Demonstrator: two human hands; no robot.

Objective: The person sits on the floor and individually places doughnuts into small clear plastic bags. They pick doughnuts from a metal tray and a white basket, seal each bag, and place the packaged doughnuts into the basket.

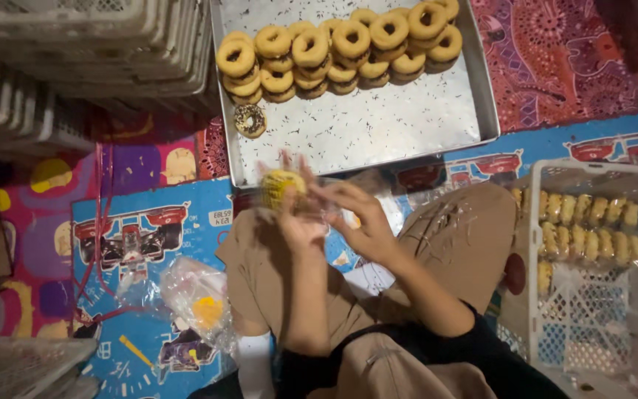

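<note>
While I watch from the head camera, my left hand [297, 222] and right hand [359, 225] are raised close together above my lap, both clamped on a yellow-sprinkled ring doughnut [282, 188] in a clear plastic wrapper [319, 199]. Just beyond them lies a shiny rectangular metal tray [378, 125] on the patterned floor mat [149, 222], carrying stacked plain doughnuts [341, 48] and 1 chocolate-sprinkled doughnut [249, 120]. A white plastic crate [548, 295] at my right holds wrapped doughnuts [592, 229].
</note>
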